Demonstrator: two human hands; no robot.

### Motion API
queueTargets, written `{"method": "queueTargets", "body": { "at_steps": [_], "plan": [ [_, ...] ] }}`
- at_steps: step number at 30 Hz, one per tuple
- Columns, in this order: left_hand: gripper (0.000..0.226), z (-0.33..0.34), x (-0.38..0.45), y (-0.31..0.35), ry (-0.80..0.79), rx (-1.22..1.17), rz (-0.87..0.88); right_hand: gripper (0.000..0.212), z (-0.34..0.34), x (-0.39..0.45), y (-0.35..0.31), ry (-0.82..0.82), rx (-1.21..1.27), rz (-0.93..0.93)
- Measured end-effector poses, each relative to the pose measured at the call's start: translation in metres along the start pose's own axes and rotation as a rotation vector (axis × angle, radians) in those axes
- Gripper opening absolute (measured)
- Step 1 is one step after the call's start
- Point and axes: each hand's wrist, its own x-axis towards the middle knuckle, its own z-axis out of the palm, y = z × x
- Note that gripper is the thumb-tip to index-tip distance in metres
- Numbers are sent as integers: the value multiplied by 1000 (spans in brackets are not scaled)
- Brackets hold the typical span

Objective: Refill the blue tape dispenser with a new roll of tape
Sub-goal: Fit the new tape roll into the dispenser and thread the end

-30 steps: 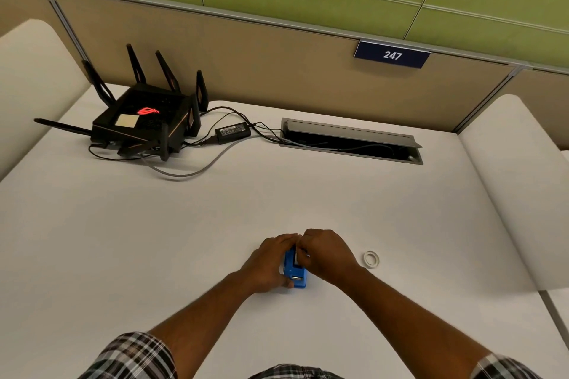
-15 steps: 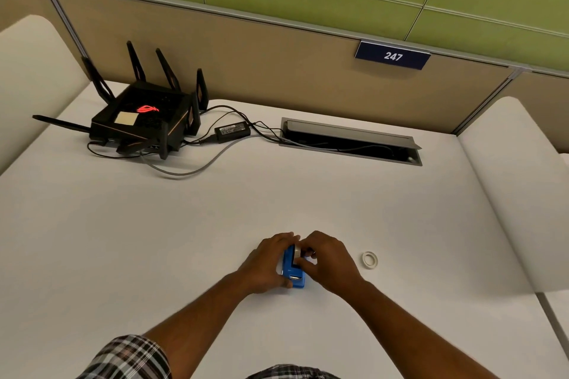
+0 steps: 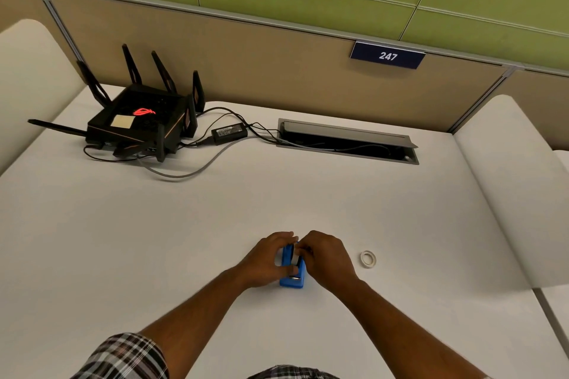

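The blue tape dispenser (image 3: 292,278) stands on the white desk (image 3: 215,224) between my two hands. My left hand (image 3: 266,261) grips its left side. My right hand (image 3: 326,258) covers its right side, fingertips pinching a whitish tape roll (image 3: 298,259) at the dispenser's top; most of that roll is hidden. A small white ring, an empty tape core or thin roll (image 3: 368,258), lies flat on the desk a little to the right of my right hand.
A black router (image 3: 140,123) with several antennas sits at the back left, with a power adapter (image 3: 229,132) and cables running to an open cable tray (image 3: 348,141). A partition wall with a sign "247" (image 3: 388,55) closes the back.
Both hands stay on the dispenser. My right hand's fingers have shifted on top of it, working the whitish roll; the dispenser stays in the same spot.
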Motion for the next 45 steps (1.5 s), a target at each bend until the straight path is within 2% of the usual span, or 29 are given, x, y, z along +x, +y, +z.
{"method": "queueTargets", "body": {
  "at_steps": [3, 6, 13, 21, 23, 26, 29, 32, 37, 45],
  "plan": [
    [58, 4, 2, 3, 77, 0, -15, 13, 1, 2, 1, -1, -14, 2],
    [52, 7, 3, 5, 115, 1, -19, 12, 2, 3, 1, -18, -12, 20],
    [49, 8, 1, 5, 143, -15, 3, 13, 9, -7, 4, -16, 117, 159],
    [51, 8, 0, 5, 147, -12, 6, 14, 6, -14, 0, 34, 202, 238],
    [50, 8, 0, 4, 144, -11, 9, 16, 7, -18, -3, 63, 246, 323],
    [49, 8, -1, 3, 146, -5, 29, 9, 8, -24, -12, 26, 453, 571],
    [47, 9, -2, 2, 157, -3, 36, 21, 4, -24, -21, -88, 732, 806],
    [42, 10, -3, 3, 165, 6, 56, 29, -1, -21, -26, -130, 961, 948],
    [39, 10, -4, 2, 183, 5, 94, 32, -1, -13, -32, -85, 1218, 1073],
    [35, 13, -5, 2, 196, 26, 84, 21, 5, -10, -36, -32, 1216, 1127]
  ]
}}
